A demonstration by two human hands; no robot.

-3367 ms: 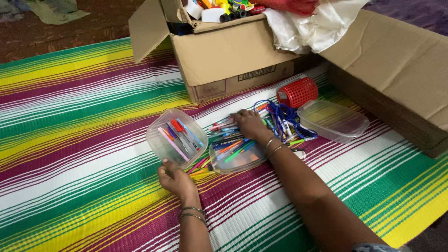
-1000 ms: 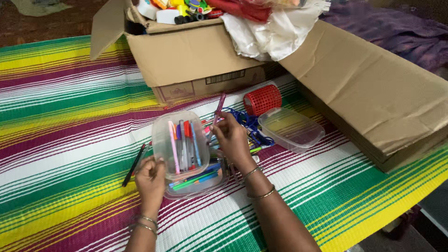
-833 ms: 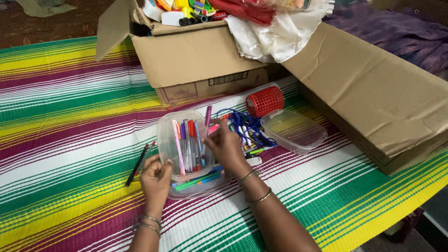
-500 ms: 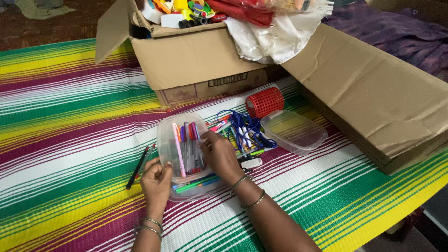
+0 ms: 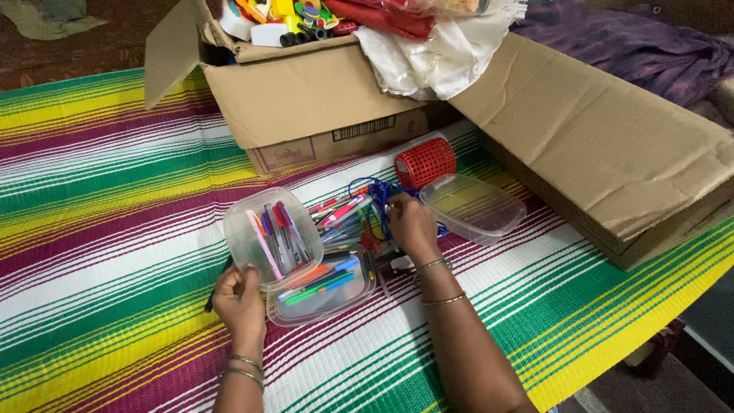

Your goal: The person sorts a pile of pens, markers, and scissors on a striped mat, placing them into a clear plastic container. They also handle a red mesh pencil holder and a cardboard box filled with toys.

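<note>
From my remote seat I look down on a striped woven mat in green, yellow, maroon and white. The left hand has its fingers curled on the near edge of a clear plastic tub, which is tipped up toward the camera and leans on a second clear plastic tub lying flat under it. I think it is held tilted like this so the pens inside stay gathered at one side and the mouth faces the pile. Several pens, pink, blue and red, stand along its inside; the flat tub has orange, green and blue ones.

The right hand rests palm down on a loose pile of pens and markers on the mat, just right of the tubs. Its fingers bend down into the pile, but the fingertips are hidden, so I cannot tell if they grasp a pen or only press on them. A blue cord is mixed in there.

Just behind lies a red mesh cylinder on its side, touching an empty clear plastic tray. An open cardboard box full of colourful items stands further back, and a flattened cardboard sheet lies at the right. One dark pen lies alone beside the left hand.
</note>
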